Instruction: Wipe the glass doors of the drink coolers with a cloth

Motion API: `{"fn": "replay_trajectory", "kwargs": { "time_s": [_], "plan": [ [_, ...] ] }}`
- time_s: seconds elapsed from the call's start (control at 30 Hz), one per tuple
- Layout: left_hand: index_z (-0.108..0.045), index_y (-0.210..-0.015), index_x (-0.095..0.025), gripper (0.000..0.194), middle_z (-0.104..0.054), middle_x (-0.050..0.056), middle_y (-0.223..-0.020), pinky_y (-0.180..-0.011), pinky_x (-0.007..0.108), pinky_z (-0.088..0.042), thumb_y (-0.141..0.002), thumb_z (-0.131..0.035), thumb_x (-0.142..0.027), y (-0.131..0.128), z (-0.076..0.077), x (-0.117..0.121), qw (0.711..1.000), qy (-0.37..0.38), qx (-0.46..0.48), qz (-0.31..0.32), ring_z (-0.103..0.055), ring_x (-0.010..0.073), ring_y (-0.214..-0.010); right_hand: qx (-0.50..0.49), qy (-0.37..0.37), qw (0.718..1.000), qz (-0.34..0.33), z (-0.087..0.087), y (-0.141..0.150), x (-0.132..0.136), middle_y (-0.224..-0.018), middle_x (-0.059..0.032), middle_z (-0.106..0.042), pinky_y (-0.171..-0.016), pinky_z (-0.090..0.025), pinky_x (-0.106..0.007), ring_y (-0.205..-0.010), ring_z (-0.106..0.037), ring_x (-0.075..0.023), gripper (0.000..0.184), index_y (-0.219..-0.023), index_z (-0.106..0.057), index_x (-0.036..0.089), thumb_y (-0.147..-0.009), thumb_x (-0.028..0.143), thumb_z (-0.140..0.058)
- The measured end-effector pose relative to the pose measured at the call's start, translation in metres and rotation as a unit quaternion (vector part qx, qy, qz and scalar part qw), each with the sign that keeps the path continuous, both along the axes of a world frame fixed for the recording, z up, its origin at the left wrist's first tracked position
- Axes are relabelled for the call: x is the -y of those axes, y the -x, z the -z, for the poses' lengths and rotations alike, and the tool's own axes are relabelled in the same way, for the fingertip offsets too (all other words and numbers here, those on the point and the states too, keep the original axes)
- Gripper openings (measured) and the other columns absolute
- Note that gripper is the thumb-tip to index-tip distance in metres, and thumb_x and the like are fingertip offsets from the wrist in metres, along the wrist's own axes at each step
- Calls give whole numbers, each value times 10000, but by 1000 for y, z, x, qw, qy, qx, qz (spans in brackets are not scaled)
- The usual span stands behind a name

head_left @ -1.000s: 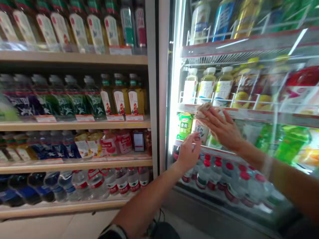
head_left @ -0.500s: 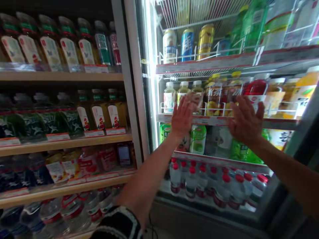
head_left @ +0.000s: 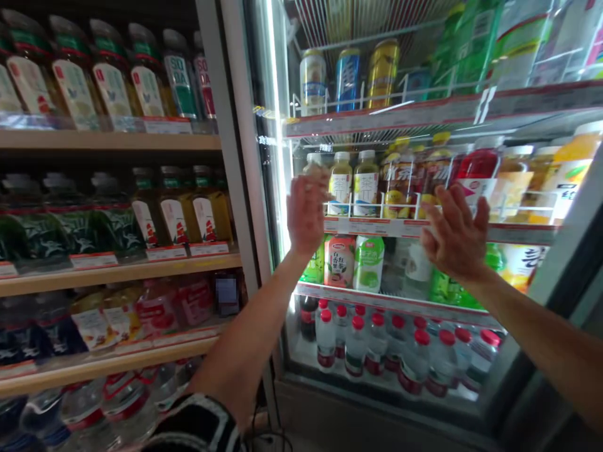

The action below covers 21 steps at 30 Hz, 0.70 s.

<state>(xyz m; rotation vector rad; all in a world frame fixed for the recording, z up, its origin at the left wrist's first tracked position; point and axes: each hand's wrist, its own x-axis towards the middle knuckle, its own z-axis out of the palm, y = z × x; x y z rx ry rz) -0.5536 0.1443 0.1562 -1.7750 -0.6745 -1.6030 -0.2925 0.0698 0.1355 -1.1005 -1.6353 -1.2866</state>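
My left hand [head_left: 305, 213] is raised in front of the lit drinks fridge, at its left side, fingers stretched upward and a little blurred. It holds nothing and covers part of a pale-capped bottle [head_left: 314, 158]. Just right of it stand tea bottles [head_left: 340, 182] on the middle shelf. My right hand [head_left: 459, 242] is up with fingers spread and holds nothing. Behind its fingertips are a red drink bottle [head_left: 478, 164] and dark iced-tea bottles [head_left: 398, 176]. Streaky reflections suggest glass before the shelves; whether either hand touches it I cannot tell.
Cans [head_left: 347, 80] line the fridge's upper shelf. Below are green drink bottles [head_left: 369, 263] and red-capped water bottles [head_left: 377, 342]. An upright frame [head_left: 230, 138] separates the fridge from a wooden shelf unit [head_left: 113, 141] full of bottles. Dark cables [head_left: 271, 433] lie on the floor.
My left hand has moved left, uncovering the tea bottles and a pink-labelled bottle below. My right hand stays nearly in place, fingers still spread. The view has shifted slightly.
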Motion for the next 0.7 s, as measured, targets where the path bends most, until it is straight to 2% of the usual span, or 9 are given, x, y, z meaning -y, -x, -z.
{"fn": "replay_trajectory", "kwargs": {
  "time_s": [0.03, 0.1, 0.23, 0.3, 0.4, 0.47, 0.53, 0.63, 0.7],
  "plan": [
    [-235, -1418, -120, 498, -198, 114, -1515, -1166, 436, -101, -929, -249, -215, 9, -1, -4, 997, -15, 66, -25, -12, 167, -1418, 1, -4, 1000, 3, 0, 1, 0, -1466, -144, -312, -1139, -61, -469, -1405, -165, -230, 492, -1346, -395, 156, -884, 326, -412],
    [-196, -1433, -149, 517, -147, 97, -1531, -1164, 410, -138, -925, -277, -200, 8, 1, -7, 992, -46, 103, -53, -3, 160, -1418, 4, -15, 1000, 9, 0, 2, -1, -1469, -143, -306, -1134, -77, -485, -1402, -176, -241, 498, -1355, -376, 160, -887, 327, -418],
    [-299, -1401, -248, 520, -273, 41, -1497, -1142, 344, -219, -894, -417, -235, -22, 12, 3, 988, -78, -132, -31, -121, 157, -1408, 21, -34, 999, 12, 0, 2, -2, -1489, -97, -277, -1126, -124, -505, -1398, -191, -239, 559, -1417, -246, 221, -887, 297, -403],
    [-319, -1392, -259, 516, -326, 42, -1473, -1149, 347, -196, -890, -438, -246, -12, 15, 5, 979, -74, -184, -38, -159, 154, -1400, 26, -37, 999, 10, 0, 1, -2, -1492, -90, -274, -1128, -136, -499, -1397, -195, -233, 590, -1435, -195, 230, -885, 281, -401],
    [-207, -1435, -254, 549, -240, 53, -1506, -1157, 370, -168, -914, -378, -220, 26, 16, -5, 994, -46, 16, -95, -139, 142, -1404, 24, -38, 999, 14, 2, 1, -1, -1487, -103, -282, -1128, -146, -500, -1396, -197, -239, 614, -1441, -175, 215, -878, 272, -412],
    [-131, -1452, -198, 576, -143, 99, -1526, -1156, 416, -152, -917, -346, -193, 34, 20, -8, 989, -40, 92, -109, -55, 168, -1414, 21, -44, 999, 15, 3, 2, -2, -1489, -108, -274, -1130, -137, -506, -1398, -187, -245, 629, -1443, -168, 210, -873, 273, -425],
    [-149, -1450, -200, 585, -154, 96, -1523, -1150, 418, -168, -906, -366, -182, 19, 29, -4, 993, -52, 25, -101, -43, 185, -1414, 18, -43, 999, 16, 3, 2, -2, -1500, -101, -248, -1134, -126, -507, -1402, -175, -240, 639, -1445, -155, 220, -871, 273, -430],
    [-271, -1414, -252, 553, -298, 47, -1481, -1147, 375, -183, -885, -417, -178, -11, 38, 7, 973, -94, -202, -53, -139, 176, -1402, 18, -35, 999, 10, 3, 1, -2, -1514, -75, -216, -1138, -124, -499, -1406, -162, -225, 639, -1448, -140, 245, -871, 252, -415],
    [-309, -1396, -263, 527, -345, 38, -1458, -1155, 364, -149, -887, -417, -176, -7, 37, 8, 965, -90, -245, -36, -175, 158, -1393, 17, -27, 999, 3, 4, 0, -2, -1519, -62, -203, -1140, -124, -494, -1408, -151, -217, 646, -1451, -126, 256, -870, 236, -406]
  ]
}}
